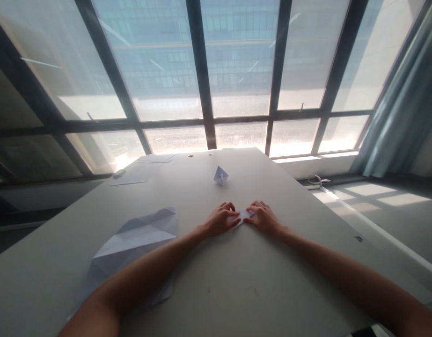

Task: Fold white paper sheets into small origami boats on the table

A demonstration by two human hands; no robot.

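Between my two hands lies a small piece of folded white paper (pixel 242 216) on the white table. My left hand (pixel 223 218) grips its left side, thumb and fingers curled on the paper. On the right side, my right hand (pixel 262 217) pinches it in the same way. Both hands cover much of the paper, so its full shape is hidden. Just beyond them stands a folded paper boat (pixel 221 175) with a pointed peak. To the left, partly under my left forearm, rests a large creased sheet of paper (pixel 138 234).
Flat white sheets (pixel 133 175) lie at the far left of the white table (pixel 216 285). Tall dark-framed windows (pixel 240 56) rise behind it. A blue-grey curtain (pixel 394 103) hangs at right, and a small dark mark (pixel 358 238) shows near the table's right edge.
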